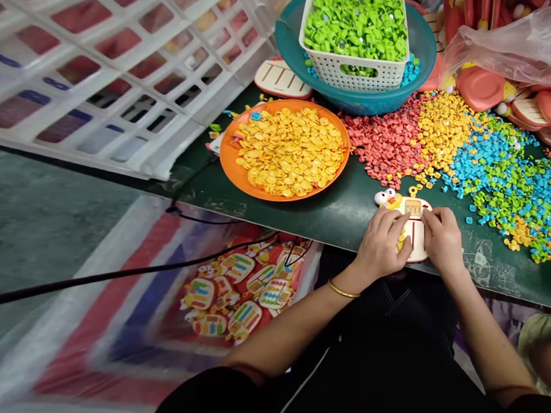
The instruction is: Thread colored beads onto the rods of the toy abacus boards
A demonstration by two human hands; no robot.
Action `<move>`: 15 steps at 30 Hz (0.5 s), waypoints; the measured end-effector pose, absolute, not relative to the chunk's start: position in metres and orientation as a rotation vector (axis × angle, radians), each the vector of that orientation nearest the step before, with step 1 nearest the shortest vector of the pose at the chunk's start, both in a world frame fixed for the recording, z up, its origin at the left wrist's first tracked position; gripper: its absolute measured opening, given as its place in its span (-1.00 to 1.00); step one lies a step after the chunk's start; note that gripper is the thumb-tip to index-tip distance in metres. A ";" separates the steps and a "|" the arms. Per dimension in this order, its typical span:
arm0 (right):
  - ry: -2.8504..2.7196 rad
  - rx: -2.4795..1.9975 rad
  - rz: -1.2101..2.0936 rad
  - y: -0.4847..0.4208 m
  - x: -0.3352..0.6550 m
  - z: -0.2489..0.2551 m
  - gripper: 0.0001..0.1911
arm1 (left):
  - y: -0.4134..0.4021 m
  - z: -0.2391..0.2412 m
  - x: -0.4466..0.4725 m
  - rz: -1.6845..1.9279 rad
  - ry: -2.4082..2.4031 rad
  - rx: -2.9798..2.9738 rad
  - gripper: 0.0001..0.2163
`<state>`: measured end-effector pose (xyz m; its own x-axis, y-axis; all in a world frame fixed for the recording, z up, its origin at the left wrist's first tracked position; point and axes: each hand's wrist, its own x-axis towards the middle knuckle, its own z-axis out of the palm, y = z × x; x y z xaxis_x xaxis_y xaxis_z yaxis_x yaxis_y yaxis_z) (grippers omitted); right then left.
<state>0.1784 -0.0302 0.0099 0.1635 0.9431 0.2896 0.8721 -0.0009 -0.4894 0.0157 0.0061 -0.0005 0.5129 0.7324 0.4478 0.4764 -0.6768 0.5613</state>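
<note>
Right, duck toy (412,212) lies flat btwn L hand (383,243) & R hand (442,241), both curled shut on its sides

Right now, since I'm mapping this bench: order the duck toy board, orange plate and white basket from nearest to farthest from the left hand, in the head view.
1. duck toy board, held by the left hand at the near edge.
2. orange plate, farther up and left.
3. white basket, farthest, at the back.

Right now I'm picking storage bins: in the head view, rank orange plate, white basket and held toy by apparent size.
1-2. orange plate, white basket: near alike; basket cropped, farther, so unranked.
3. toy.
</note>
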 end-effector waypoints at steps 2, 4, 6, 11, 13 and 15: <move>-1.726 -1.846 0.211 -0.031 0.169 0.010 -0.67 | 0.004 -0.003 0.017 0.972 1.054 2.383 -0.66; -1.722 -1.779 0.301 -0.030 0.167 0.013 -0.67 | 0.004 -0.004 0.017 0.963 1.043 2.397 -0.70; -1.644 -1.770 0.323 -0.031 0.177 0.018 -0.69 | 0.007 -0.002 0.016 0.948 1.012 2.401 -0.70; -1.572 -1.908 0.320 -0.047 0.221 0.024 -0.78 | 0.012 0.008 0.015 0.809 0.878 2.469 -0.59; -1.600 -1.892 0.379 -0.047 0.229 0.023 -0.76 | 0.012 0.009 0.015 0.792 0.870 2.484 -0.60; -1.527 -1.870 0.384 -0.041 0.228 0.023 -0.75 | 0.011 0.009 0.015 0.802 0.883 2.484 -0.65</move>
